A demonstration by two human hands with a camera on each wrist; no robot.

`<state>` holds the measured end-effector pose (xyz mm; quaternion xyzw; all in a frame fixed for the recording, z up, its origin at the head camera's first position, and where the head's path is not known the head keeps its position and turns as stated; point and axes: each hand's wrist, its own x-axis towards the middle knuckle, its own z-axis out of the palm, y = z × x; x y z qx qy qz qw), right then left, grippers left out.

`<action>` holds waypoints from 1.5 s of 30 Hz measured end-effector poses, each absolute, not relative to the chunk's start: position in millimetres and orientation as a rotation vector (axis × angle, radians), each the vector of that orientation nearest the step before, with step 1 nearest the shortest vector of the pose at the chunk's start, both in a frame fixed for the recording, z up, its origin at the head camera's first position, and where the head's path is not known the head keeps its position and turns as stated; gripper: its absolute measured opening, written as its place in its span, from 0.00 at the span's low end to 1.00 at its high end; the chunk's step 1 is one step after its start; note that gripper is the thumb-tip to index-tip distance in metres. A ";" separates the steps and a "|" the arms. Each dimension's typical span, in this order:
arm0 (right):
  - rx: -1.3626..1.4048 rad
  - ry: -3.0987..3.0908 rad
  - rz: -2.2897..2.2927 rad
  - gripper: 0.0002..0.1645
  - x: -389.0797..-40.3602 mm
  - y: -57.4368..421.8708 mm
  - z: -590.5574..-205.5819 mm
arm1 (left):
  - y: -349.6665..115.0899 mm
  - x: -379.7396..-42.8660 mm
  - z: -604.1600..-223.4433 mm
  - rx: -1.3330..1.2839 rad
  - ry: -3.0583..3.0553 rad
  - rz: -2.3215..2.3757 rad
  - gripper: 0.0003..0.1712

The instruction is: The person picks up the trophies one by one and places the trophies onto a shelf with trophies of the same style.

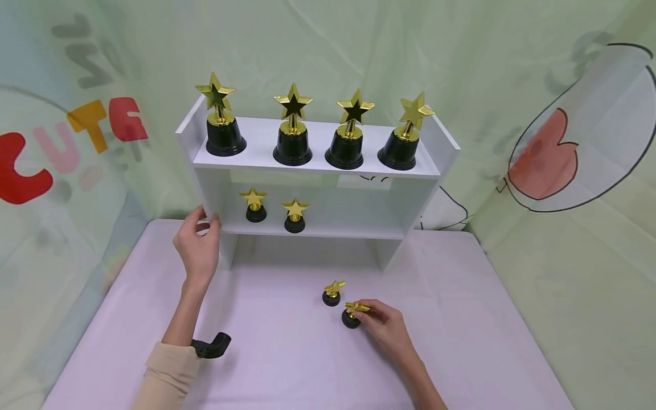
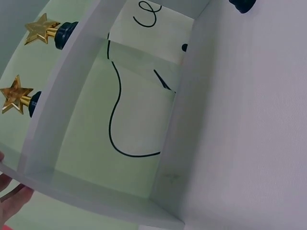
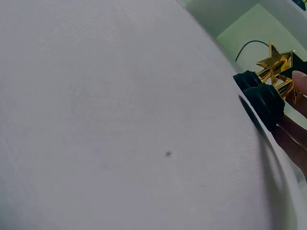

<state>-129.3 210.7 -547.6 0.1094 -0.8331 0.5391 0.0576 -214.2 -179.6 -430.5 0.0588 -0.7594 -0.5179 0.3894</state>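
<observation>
My left hand (image 1: 198, 246) grips the left side panel of a white two-tier shelf (image 1: 318, 233). In the left wrist view its fingers (image 2: 19, 200) show at that panel's edge. My right hand (image 1: 389, 330) pinches a small star trophy (image 1: 351, 320), gold star on a black round base, by its star between thumb and fingers. In the right wrist view the black base (image 3: 266, 106) is tilted, just over the tablecloth with a shadow beneath. Just behind it, a matching small trophy (image 1: 331, 297) stands on the table. Two more small trophies (image 1: 255, 213) (image 1: 294, 223) stand on the lower tier, left and centre.
Several larger star trophies (image 1: 293, 145) stand in a row along the upper tier (image 1: 258, 136). A pale cloth covers the table (image 1: 287, 364). Printed curtains (image 1: 579, 250) hang behind and at both sides. A black strap device (image 1: 212, 346) sits at my left wrist.
</observation>
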 end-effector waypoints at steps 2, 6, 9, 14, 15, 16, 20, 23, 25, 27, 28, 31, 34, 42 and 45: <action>0.317 -2.536 1.620 0.12 -129.0 211.5 -544.9 | -180.6 -214.2 -430.9 0.145 -1.934 -1.317 0.15; 0.298 -2.539 1.632 0.13 -127.9 212.5 -537.0 | -182.1 -214.2 -431.8 0.134 -1.934 -1.315 0.16; 0.327 -2.533 1.638 0.13 -126.9 212.1 -529.6 | -183.0 -214.5 -432.6 0.129 -1.929 -1.310 0.15; 0.415 -2.517 1.585 0.13 -127.1 211.4 -519.1 | -182.6 -214.7 -432.7 0.120 -1.921 -1.313 0.16; 0.421 -2.518 1.573 0.13 -127.4 211.5 -518.0 | -182.4 -214.7 -432.6 0.119 -1.920 -1.314 0.16; 0.423 -2.523 1.566 0.13 -127.9 211.7 -517.1 | -182.2 -214.9 -432.5 0.119 -1.920 -1.316 0.16; 0.433 -2.517 1.559 0.13 -129.6 212.2 -514.4 | -181.9 -215.3 -432.4 0.119 -1.924 -1.316 0.16; 0.462 -2.498 1.555 0.13 -130.8 212.0 -510.4 | -182.1 -215.3 -433.0 0.119 -1.923 -1.315 0.16; 0.472 -2.496 1.540 0.13 -131.5 211.5 -505.9 | -182.3 -215.4 -433.4 0.119 -1.920 -1.314 0.16; 0.489 -2.492 1.520 0.13 -132.8 210.7 -500.6 | -182.4 -215.5 -433.7 0.119 -1.919 -1.312 0.16; 0.497 -2.495 1.501 0.13 -133.6 210.1 -497.6 | -182.4 -215.5 -433.8 0.119 -1.919 -1.309 0.16; 0.528 -2.493 1.458 0.14 -137.0 208.0 -487.5 | -182.1 -215.3 -433.8 0.123 -1.917 -1.308 0.15; 0.562 -2.476 1.436 0.14 -142.3 205.5 -477.4 | -181.4 -215.2 -434.1 0.134 -1.912 -1.318 0.15; 0.658 -2.407 1.425 0.14 -163.4 191.3 -446.5 | -182.1 -215.7 -434.4 0.166 -1.895 -1.333 0.14; 0.667 -2.390 1.445 0.14 -173.2 186.1 -435.6 | -182.2 -217.0 -435.8 0.167 -1.890 -1.332 0.14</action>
